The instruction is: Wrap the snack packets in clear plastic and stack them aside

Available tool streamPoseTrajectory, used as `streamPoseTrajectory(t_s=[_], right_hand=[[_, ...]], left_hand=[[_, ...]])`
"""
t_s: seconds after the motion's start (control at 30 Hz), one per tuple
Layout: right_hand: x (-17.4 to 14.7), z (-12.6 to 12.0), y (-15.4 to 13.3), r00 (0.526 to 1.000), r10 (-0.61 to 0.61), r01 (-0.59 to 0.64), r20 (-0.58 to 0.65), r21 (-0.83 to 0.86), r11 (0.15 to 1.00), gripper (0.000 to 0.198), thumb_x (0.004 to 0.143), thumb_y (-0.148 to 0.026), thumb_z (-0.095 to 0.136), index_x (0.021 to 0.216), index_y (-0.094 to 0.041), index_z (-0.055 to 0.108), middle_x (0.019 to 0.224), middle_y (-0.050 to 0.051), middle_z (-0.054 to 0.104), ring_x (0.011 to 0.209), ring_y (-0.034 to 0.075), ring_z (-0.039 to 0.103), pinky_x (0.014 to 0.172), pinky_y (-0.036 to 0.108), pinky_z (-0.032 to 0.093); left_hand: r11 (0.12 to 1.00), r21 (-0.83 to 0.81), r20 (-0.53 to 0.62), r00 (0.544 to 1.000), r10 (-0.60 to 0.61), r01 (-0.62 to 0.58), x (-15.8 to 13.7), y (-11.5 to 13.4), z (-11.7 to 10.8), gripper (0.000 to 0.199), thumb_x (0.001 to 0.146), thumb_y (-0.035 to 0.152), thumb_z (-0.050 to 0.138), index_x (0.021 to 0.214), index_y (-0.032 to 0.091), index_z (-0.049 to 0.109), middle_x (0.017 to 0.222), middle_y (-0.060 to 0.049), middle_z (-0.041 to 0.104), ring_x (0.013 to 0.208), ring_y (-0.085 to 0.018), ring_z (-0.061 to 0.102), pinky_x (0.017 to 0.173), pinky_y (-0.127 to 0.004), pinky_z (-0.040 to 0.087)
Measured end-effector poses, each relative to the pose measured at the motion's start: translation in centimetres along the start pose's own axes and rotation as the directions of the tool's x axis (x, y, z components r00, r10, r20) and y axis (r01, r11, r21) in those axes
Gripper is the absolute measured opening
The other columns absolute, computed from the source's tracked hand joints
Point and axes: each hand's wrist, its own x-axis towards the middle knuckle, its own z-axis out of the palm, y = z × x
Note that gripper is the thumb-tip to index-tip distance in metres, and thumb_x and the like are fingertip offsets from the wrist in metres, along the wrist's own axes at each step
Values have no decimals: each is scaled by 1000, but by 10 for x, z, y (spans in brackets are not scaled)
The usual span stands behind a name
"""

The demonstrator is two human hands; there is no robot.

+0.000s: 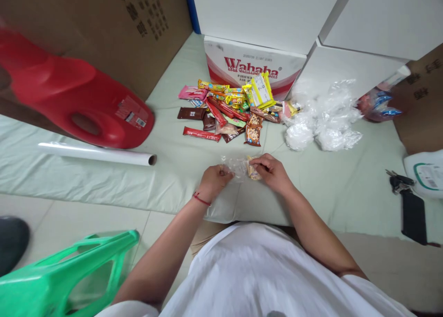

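My left hand (pixel 215 181) pinches a clear plastic bag (pixel 237 168) just above the pale green cloth. At the bag's right side, my right hand (pixel 273 173) has its fingers closed on a small yellowish wrapped snack (pixel 254 169). Whether the snack is partly inside the bag, I cannot tell. Beyond both hands lies a pile of wrapped snacks (pixel 230 111) in red, yellow, brown and pink. A brown cookie packet (pixel 253 134) is the pile's nearest piece. To its right sits a heap of clear plastic bags (pixel 323 118).
A red jug (pixel 79 95) and a white roll (pixel 97 154) lie at left. Behind the snacks stands a Wahaha box (pixel 252 63). Keys with a black case (pixel 413 211) and a white bottle (pixel 425 173) are at right. A green stool (pixel 69 275) stands on the floor.
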Motion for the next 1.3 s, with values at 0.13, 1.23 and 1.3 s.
streamPoseTrajectory(t_s=[0.13,1.23,1.3], right_hand=[[0,2,0,1000,-8,8,-11,7,1000,22,97,-28,62,106,-22,81,91,3,61,66,12,55,70,29,50],[-4,10,3,993,-115,115,12,-212,970,32,98,-17,55,116,-25,81,96,5,62,83,17,65,77,31,52],[-5,11,2,995,-98,98,14,-243,965,31,98,-18,56,117,-24,80,98,6,62,84,17,65,76,31,51]], left_hand=[[979,-204,16,1000,-12,15,-11,-7,-4,36,66,52,77,75,19,66,63,5,54,60,-11,46,59,-25,35],[843,-534,-76,990,-122,63,-3,8,5,39,67,51,81,79,18,64,60,4,58,50,-7,43,46,-20,24],[790,-605,-52,984,-169,104,-6,12,6,52,74,68,71,90,20,60,73,-1,67,49,-9,49,42,-20,21]])
